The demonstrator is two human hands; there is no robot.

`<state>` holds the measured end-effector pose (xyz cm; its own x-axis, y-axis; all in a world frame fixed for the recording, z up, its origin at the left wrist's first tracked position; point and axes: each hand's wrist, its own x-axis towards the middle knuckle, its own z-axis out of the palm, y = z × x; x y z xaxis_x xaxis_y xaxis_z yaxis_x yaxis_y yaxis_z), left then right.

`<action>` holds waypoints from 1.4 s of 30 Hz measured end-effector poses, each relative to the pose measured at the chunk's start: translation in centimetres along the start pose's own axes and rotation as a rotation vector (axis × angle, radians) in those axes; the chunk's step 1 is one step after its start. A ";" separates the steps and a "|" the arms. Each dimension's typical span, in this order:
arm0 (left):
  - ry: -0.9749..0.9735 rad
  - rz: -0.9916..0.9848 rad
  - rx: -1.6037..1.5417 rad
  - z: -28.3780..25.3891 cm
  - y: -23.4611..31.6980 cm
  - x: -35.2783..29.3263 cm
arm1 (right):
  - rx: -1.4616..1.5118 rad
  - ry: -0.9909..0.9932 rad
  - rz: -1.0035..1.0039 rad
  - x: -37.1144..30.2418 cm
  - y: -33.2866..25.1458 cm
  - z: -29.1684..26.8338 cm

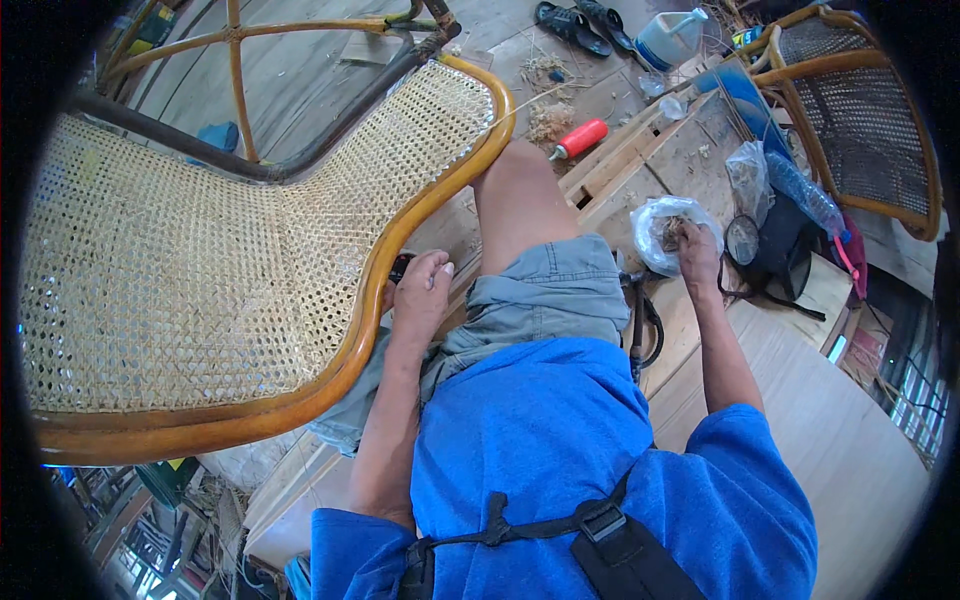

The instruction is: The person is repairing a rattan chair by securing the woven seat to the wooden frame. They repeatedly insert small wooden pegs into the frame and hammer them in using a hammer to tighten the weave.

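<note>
A large woven cane seat (pixel 190 270) with a glossy bent rattan frame (pixel 370 290) fills the left side. Beside its curved edge, over my leg, my left hand (pixel 425 290) has its fingers curled together; whether they hold anything small is hidden. At the right, my right hand (pixel 700 255) reaches into a container lined with white plastic (pixel 652 222). Its fingers are bunched against brown, shaving-like bits (pixel 672 230) inside, and what they pinch cannot be made out. Behind my left hand, a small dark object (pixel 401 266) is partly covered.
Ahead of my knee lies a red squeeze bottle (pixel 582 138) near loose fibres (pixel 550 122). Farther off are black sandals (pixel 575 28) and a whitish jug (pixel 672 38). Another cane piece (pixel 850 110), a clear bottle (pixel 805 195) and a black bag (pixel 782 245) are at right.
</note>
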<state>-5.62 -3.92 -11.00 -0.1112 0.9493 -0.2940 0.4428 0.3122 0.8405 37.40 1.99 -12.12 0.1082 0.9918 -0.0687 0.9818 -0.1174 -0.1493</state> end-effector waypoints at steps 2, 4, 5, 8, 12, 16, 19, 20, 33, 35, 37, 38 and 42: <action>-0.003 0.003 0.008 -0.1 0.2 0.1 | 0.098 0.026 -0.014 0.0 0.4 -0.6; -0.014 0.028 0.039 -0.1 0.2 0.2 | 0.180 0.022 0.008 0.2 1.6 -0.7; -0.023 0.009 0.022 0.0 0.5 0.1 | 0.221 0.021 0.020 0.3 2.1 -0.7; -0.030 -0.007 -0.016 0.1 0.9 0.2 | 0.111 -0.053 0.047 0.1 0.7 -1.8; -0.033 -0.019 -0.087 0.1 1.6 0.2 | 0.203 -0.038 0.136 0.3 1.4 -2.3; -0.090 -0.038 -0.275 -0.6 3.6 0.2 | 0.583 -0.018 0.221 0.0 -1.1 -4.7; -0.180 -0.066 -0.835 0.2 6.0 0.5 | 0.857 -0.101 0.228 -0.8 -9.1 -8.2; -0.227 -0.140 -1.107 1.0 6.0 1.1 | 0.910 -0.156 0.168 -1.4 -12.1 -9.1; -0.425 -0.254 -2.037 3.3 3.1 1.9 | 0.553 -0.405 -0.428 -5.5 -29.2 -5.6; -0.446 -0.272 -2.062 3.1 2.5 1.8 | 0.589 -0.453 -0.357 -5.4 -29.5 -5.5; -0.475 -0.279 -2.093 2.6 2.5 1.9 | 0.645 -0.503 -0.277 -5.1 -30.2 -6.4; -0.549 -0.207 -2.166 2.4 2.2 1.9 | 0.652 -0.522 -0.266 -5.0 -30.4 -6.6; -0.609 -0.156 -2.207 1.5 2.6 1.7 | 0.697 -0.470 -0.274 -5.4 -30.9 -7.6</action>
<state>-3.32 -1.55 -10.05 0.3418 0.9361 -0.0832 -0.9085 0.3065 -0.2840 7.68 0.68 0.32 -0.3428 0.8839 -0.3180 0.6286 -0.0357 -0.7769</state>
